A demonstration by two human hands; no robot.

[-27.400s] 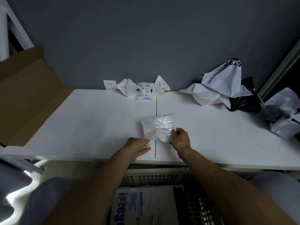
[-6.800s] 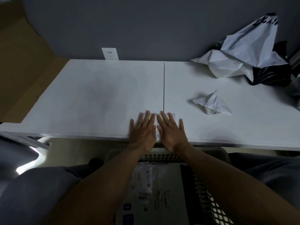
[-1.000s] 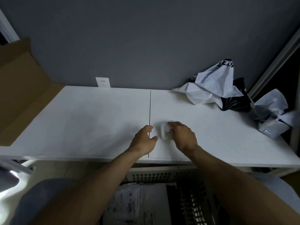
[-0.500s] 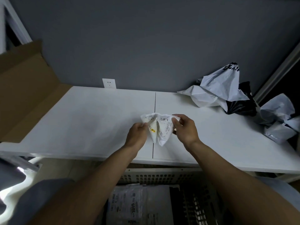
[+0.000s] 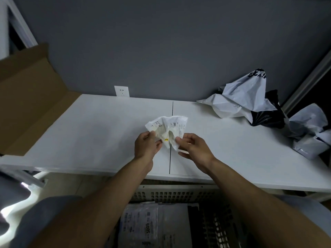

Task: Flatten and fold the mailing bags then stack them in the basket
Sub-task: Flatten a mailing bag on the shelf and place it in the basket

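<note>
Got the small mailing bag (image 5: 168, 127) up in both hands, a crumpled white thing that looks lifted just off the table (image 5: 89, 131), right over the centre seam (image 5: 172, 108). My left hand (image 5: 146, 146) pinches its lower left corner. My right hand (image 5: 195, 149) pinches the lower right edge with thumb and forefinger, other fingers loosely spread underneath. The bag fans away from my hands toward 12 o'clock and its long side runs 9 to 3, so I reckon pulling the hands apart and laying it down flattens it. Both hands are about equally close.

There's fine black print plus a little yellow mark on it, too small to read. The basket (image 5: 175, 194) is at 6 o'clock by my lap, and one of the folded bags (image 5: 147, 230) in there reads "3005". The pile of bags (image 5: 245, 99) at 2 o'clock has black lettering I can't make out.
</note>
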